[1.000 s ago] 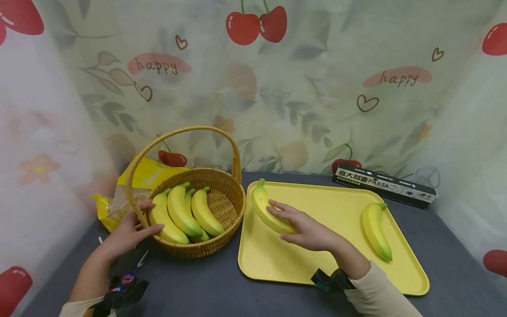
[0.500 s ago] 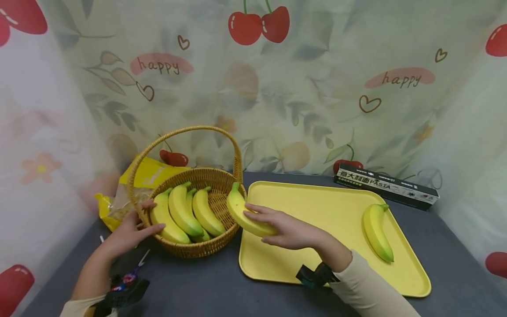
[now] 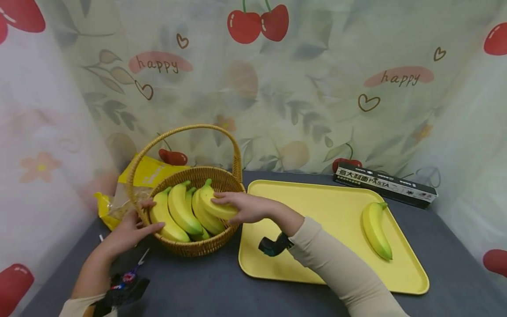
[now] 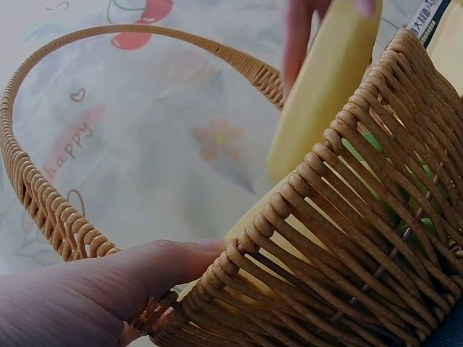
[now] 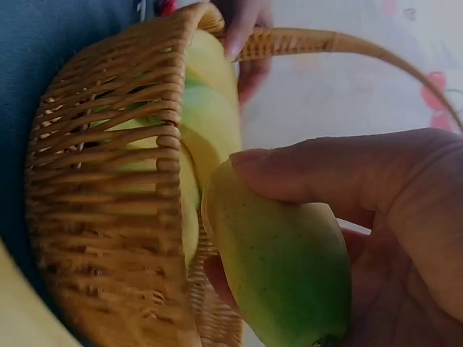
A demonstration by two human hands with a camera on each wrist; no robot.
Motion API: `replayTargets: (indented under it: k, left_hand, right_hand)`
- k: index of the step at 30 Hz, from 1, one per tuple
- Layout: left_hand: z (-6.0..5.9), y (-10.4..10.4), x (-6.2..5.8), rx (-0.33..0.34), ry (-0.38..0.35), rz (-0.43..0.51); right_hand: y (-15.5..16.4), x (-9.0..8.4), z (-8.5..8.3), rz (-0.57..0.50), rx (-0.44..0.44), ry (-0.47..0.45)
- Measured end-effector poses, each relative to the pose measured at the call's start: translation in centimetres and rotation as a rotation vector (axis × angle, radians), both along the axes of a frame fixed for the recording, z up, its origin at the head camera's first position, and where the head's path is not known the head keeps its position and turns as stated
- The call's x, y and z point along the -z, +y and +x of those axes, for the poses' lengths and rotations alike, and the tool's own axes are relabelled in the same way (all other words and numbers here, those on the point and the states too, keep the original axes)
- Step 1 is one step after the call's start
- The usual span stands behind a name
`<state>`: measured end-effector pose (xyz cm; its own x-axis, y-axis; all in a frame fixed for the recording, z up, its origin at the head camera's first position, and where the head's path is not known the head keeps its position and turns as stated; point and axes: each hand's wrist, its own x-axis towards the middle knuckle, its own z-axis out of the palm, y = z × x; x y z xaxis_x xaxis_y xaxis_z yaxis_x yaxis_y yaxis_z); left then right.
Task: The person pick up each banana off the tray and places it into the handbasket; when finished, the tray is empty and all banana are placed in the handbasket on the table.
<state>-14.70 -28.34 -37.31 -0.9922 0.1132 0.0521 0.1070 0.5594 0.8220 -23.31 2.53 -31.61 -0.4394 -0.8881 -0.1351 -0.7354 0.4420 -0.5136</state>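
My right hand [image 3: 249, 207] holds a yellow banana [image 3: 215, 206] over the right side of the wicker basket [image 3: 194, 251]. Thumb and fingers clasp it from both sides in the right wrist view, where its greenish end [image 5: 289, 289] points toward the camera. Several more bananas [image 3: 184, 211] lie side by side in the basket. At the basket's left, my left hand [image 3: 128, 233] grips the rim near the foot of the handle [image 3: 186, 128]. Its thumb [image 4: 173, 260] lies along the rim in the left wrist view; the other fingers are mostly hidden there.
Right of the basket lies a yellow tray [image 3: 309, 207] bearing one banana [image 3: 375, 231]. A black pasta box [image 3: 384, 185] rests behind the tray. Behind the basket is a yellow bag [image 3: 148, 171]. Wrapped lollipops [image 3: 128, 276] lie near the left wrist.
My right hand has carried the banana leftward from above the tray to over the basket, overlapping the bananas there. The left hand has stayed on the basket rim.
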Motion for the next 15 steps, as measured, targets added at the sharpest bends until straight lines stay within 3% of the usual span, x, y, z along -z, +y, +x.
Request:
replayTargets:
  k: [9, 15]
  left_hand:
    - [-0.1, -0.1, 0.3, -0.001, 0.021, -0.005]
    - [-0.3, -0.3, 0.3, -0.003, 0.009, 0.006]
  right_hand:
    - [-5.1, 0.8, -1.6, 0.086, 0.038, -0.019]
    - [-6.9, 1.7, -2.2, 0.075, 0.137, -0.134]
